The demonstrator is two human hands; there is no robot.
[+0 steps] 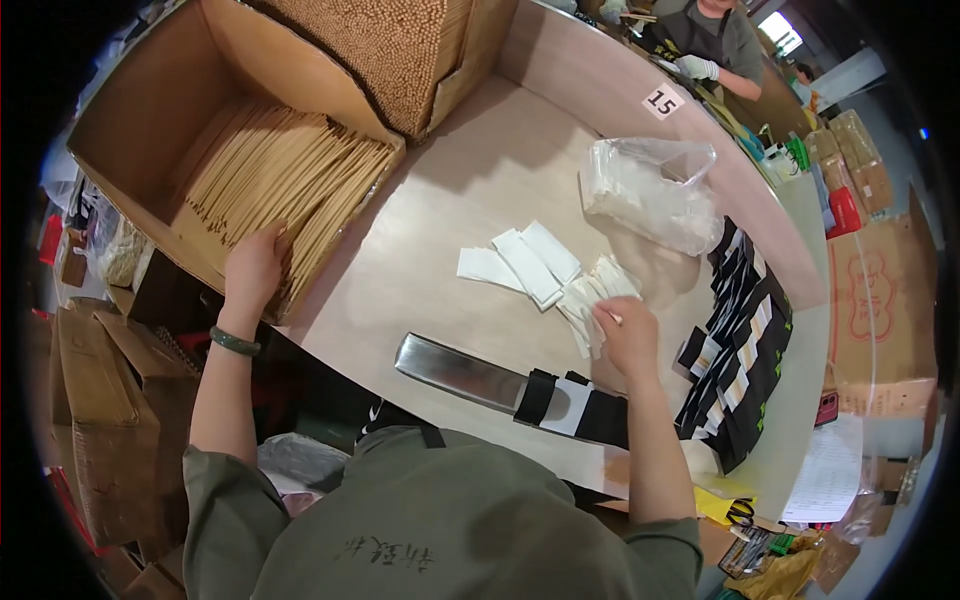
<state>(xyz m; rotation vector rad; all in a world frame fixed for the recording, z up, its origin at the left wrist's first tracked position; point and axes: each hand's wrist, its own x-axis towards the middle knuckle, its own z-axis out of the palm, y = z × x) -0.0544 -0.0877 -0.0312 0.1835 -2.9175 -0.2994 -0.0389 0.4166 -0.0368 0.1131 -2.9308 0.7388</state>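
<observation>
We see a pile of black-and-white sleeves (745, 345) at right, apparently done; plenty of tan sticks (285, 165) remain in the upper-left carton (135, 150). Our left hand (255, 268) touches them, our right hand (630, 335) the central white slips (612, 280); we cannot tell either grip. A pale tabletop (400, 260) spreads below; a co-worker (715, 60) appears upper right.

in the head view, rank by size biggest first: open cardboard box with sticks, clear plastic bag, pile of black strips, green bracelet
1. Open cardboard box with sticks, clearly largest, though its top edge is cut off
2. Pile of black strips
3. Clear plastic bag
4. Green bracelet, clearly smallest
</observation>
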